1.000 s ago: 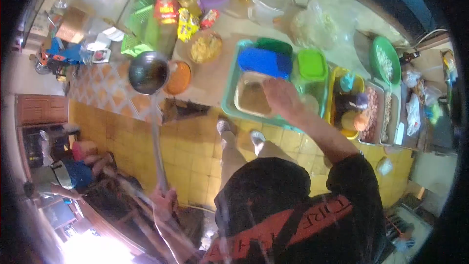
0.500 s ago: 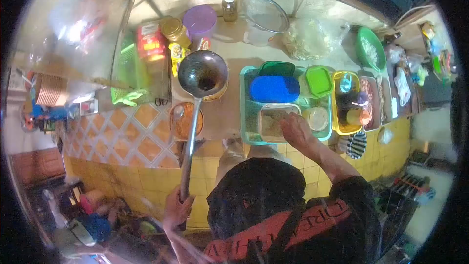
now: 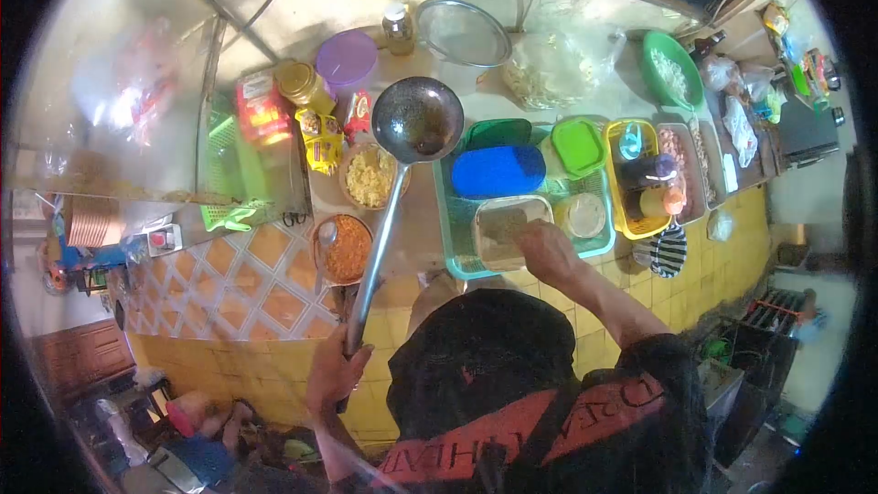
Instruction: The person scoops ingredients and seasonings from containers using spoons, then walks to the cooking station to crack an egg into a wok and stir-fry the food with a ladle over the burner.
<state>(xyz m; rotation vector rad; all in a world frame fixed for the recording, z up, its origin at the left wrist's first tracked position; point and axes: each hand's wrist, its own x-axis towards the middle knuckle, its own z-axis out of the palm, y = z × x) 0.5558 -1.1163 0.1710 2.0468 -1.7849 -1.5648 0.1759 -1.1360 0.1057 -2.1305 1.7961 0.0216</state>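
My left hand [image 3: 337,368] is wrapped round the handle of a long metal ladle [image 3: 377,267]. The ladle's wide dark bowl hangs over the counter, with a little dark residue inside. My right hand [image 3: 551,252] is closed at the right side of a clear square container [image 3: 501,236] of pale contents; whatever is in its fingers is hidden. That container sits in a teal basket [image 3: 465,269], along with a blue-lidded box [image 3: 498,172], a green-lidded tub [image 3: 578,148] and a round white-topped jar [image 3: 583,217].
Left of the ladle are a bowl of orange food [image 3: 347,249] and a bowl of yellow food [image 3: 370,178]. A yellow basket [image 3: 624,220] of bottles stands to the right. Behind are a purple lid [image 3: 347,59], a sieve [image 3: 464,32] and a green bowl [image 3: 651,64].
The ladle's bowl has swung to the right, uncovering the bowl of yellow food. My right hand stays at the clear container, its fingers now more curled. The whole view has shifted slightly.
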